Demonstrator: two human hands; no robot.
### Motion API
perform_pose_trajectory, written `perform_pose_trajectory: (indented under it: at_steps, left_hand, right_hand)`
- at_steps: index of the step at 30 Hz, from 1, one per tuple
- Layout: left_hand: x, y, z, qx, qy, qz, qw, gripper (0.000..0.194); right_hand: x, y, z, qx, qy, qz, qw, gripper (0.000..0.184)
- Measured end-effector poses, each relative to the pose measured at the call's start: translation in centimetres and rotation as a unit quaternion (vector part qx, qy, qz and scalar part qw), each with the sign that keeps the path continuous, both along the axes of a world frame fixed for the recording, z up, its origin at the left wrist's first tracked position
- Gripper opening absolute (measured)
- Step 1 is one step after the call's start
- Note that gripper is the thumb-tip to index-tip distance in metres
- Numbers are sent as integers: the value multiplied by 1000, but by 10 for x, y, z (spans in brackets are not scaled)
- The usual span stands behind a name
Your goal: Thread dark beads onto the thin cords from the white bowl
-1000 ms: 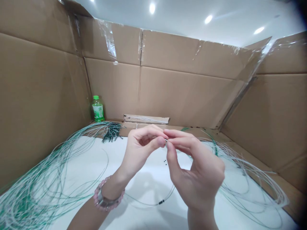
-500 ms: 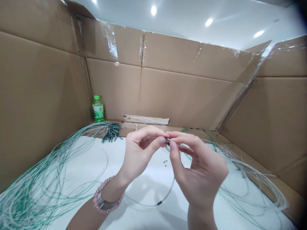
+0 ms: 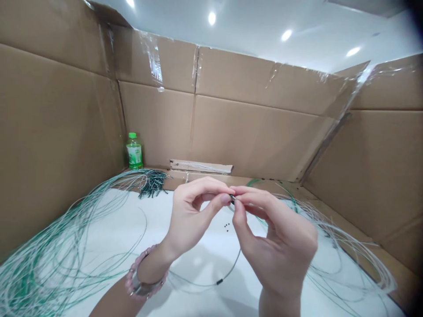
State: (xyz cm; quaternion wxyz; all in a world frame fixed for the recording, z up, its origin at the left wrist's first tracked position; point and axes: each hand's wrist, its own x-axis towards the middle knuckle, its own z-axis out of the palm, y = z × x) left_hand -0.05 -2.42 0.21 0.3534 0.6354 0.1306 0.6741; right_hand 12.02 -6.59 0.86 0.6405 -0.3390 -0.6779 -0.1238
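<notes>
My left hand (image 3: 194, 213) is closed, its thumb and forefinger pinching a small black piece (image 3: 232, 197). Fingertip to fingertip with it, my right hand (image 3: 276, 240) pinches the tip of a thin cord with a pale, silvery end. Most of both small parts is hidden by the fingers, so I cannot tell whether the tip is inside the black piece. Below the hands, a thin grey cord (image 3: 236, 263) hangs in a loop, with a black sleeve (image 3: 220, 281) on it. Several tiny black bits (image 3: 226, 227) lie on the white surface behind the loop.
A large bundle of green and white cords (image 3: 49, 255) covers the left side, ending in dark tips (image 3: 152, 182). More cords (image 3: 360, 251) curl on the right. A green bottle (image 3: 134, 152) stands in the back left corner. Cardboard walls (image 3: 257, 132) enclose the white surface (image 3: 198, 259).
Both hands stay together, sinking slightly in view. The right fingers have shifted on the cord tip, and the black piece shows more between the fingertips. The black sleeves on the loop now sit closer together.
</notes>
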Motion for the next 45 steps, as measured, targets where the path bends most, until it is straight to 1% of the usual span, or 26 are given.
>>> perform_pose_trajectory:
  at_steps: [2,4,7,9,12,14,17,20,22,27,31,38,45]
  left_hand:
    - [-1,1,-2,31,21,33,999,17]
    - [-3,2,-4,78,47,80,993,20]
    - [-6,3,-5,165,88,143,972,23]
    - [-8,4,-5,206,114,170,957,24]
    - [-11,5,-4,222,141,185,947,23]
    - [-12,6,-4,217,151,177,948,21]
    - [-11,7,-5,190,139,149,960,19]
    - [-7,8,-7,141,96,109,979,19]
    - [-4,6,-8,105,65,85,989,19]
    - [1,1,-6,45,5,41,998,16]
    - [2,-1,-5,31,-12,30,999,10]
    - [4,-3,-3,5,-33,-11,999,12]
    - [3,-2,-2,25,-23,7,999,15]
  right_hand:
    - [1,0,1,-3,-5,-8,1000,19]
    - [2,-1,3,-9,-14,-17,1000,18]
    - [3,-3,4,-4,-43,-37,998,16]
    - [4,-5,5,-1,-61,-49,997,17]
    - [5,-6,5,-5,-71,-54,996,17]
    - [6,-6,5,-8,-72,-53,996,17]
    - [7,-6,6,-19,-75,-45,996,17]
    - [6,-5,6,-25,-56,-29,998,18]
    - [6,-3,4,-14,-31,-16,999,19]
    - [2,1,-1,7,14,5,1000,25]
    - [1,2,-2,23,20,1,1000,26]
    - [1,3,-1,29,27,3,999,26]
    - [0,2,-2,48,13,-16,999,24]
